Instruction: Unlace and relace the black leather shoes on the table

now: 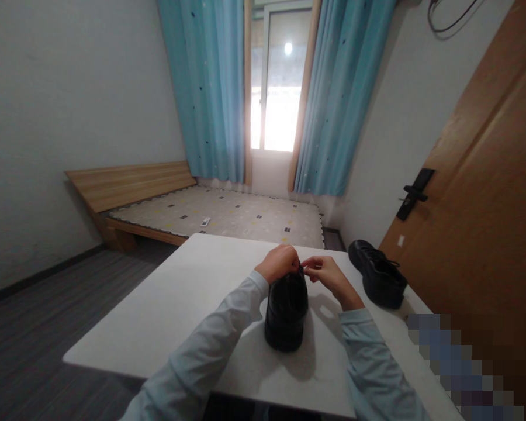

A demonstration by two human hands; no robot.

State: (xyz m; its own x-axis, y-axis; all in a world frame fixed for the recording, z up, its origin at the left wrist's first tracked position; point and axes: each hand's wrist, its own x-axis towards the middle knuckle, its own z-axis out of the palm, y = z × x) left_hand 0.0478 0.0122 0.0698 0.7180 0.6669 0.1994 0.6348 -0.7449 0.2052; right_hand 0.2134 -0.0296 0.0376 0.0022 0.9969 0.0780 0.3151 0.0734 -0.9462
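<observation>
White table (166, 316): both hands, left hand (280, 263) and right hand (326, 273), pinch laces atop the black shoe (286, 313); stiff, probably light, best gripped at its sides.

A white table (166, 310) carries two black shoes. One shoe (286, 313) stands near the table's middle, heel toward the camera and toe pointing to 12 o'clock. The second shoe (377, 273) lies at about 2 o'clock from the first, well apart from it and close to the table's right edge, near the wooden door. Its toe points toward 11 o'clock.
</observation>
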